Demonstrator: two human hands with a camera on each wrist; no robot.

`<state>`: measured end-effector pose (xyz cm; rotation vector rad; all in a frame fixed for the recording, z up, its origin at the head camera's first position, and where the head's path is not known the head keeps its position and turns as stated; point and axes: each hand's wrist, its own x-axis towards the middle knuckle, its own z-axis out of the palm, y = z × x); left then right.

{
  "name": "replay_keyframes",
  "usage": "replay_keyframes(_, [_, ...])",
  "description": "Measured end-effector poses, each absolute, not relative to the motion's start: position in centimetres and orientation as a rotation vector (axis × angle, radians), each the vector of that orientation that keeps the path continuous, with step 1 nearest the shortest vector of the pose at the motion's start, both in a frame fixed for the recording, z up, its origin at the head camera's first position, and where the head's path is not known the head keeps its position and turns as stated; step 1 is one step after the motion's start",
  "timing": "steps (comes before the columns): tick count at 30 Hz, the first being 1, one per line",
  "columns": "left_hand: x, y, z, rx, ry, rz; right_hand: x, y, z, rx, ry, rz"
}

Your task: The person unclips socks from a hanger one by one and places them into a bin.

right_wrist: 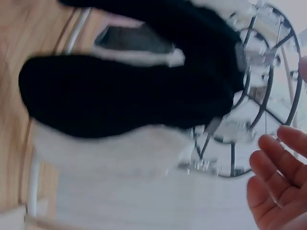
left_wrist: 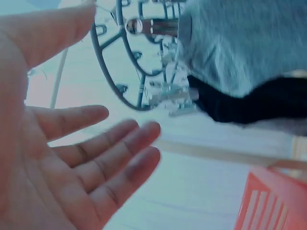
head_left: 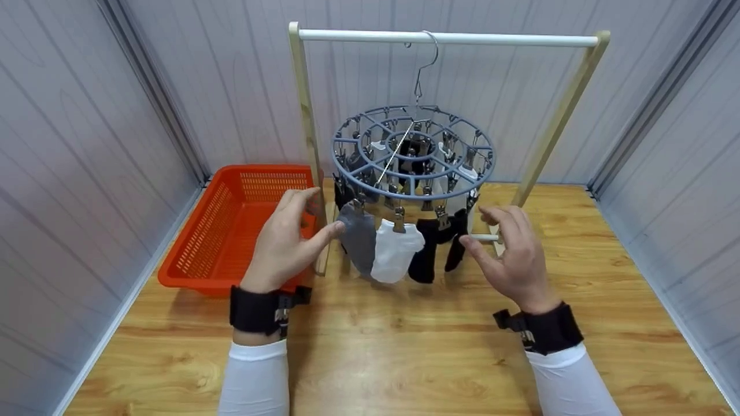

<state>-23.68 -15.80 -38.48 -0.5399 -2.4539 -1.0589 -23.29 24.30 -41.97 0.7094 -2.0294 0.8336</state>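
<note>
A round grey-blue clip hanger (head_left: 413, 193) hangs with small socks clipped around it. At its front are a grey sock (head_left: 357, 240), a white sock (head_left: 397, 254) and black socks (head_left: 425, 254). My left hand (head_left: 283, 240) is left of the grey sock, its thumb overlapping that sock's edge in the head view. In the left wrist view its fingers (left_wrist: 115, 177) are spread and grip nothing. Beside the black socks, on the right, is my right hand (head_left: 514, 254), its fingers (right_wrist: 280, 163) loosely bent and holding nothing. Other socks at the back are partly hidden by the hanger.
The hanger's metal hook (head_left: 428, 63) sits over a white rail (head_left: 509, 39) between wooden posts (head_left: 558, 124). An orange perforated basket (head_left: 188, 254) stands on the wooden floor (head_left: 404, 346) behind my left hand. Pale panel walls (head_left: 231, 86) enclose the area.
</note>
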Motion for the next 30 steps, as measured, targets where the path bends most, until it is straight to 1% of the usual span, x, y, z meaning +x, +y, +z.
replay_keyframes(7, [-23.9,-14.6,-38.9,-0.641,-2.425,-1.197,-22.5,22.4,-42.0,0.799,-1.913,0.979])
replay_keyframes(15, [-24.5,-13.0,-39.6,-0.730,-2.455,-1.338,-22.3,21.2,-42.2,0.815,-1.936,1.053])
replay_keyframes(24, [-24.8,-11.4,-40.4,-0.779,-2.517,-1.308,-22.5,19.7,-42.3,0.885,-1.937,1.106])
replay_keyframes(30, [-24.8,-10.9,-40.7,-0.785,-2.548,-1.269,-22.6,19.0,-42.5,0.882,-1.954,1.091])
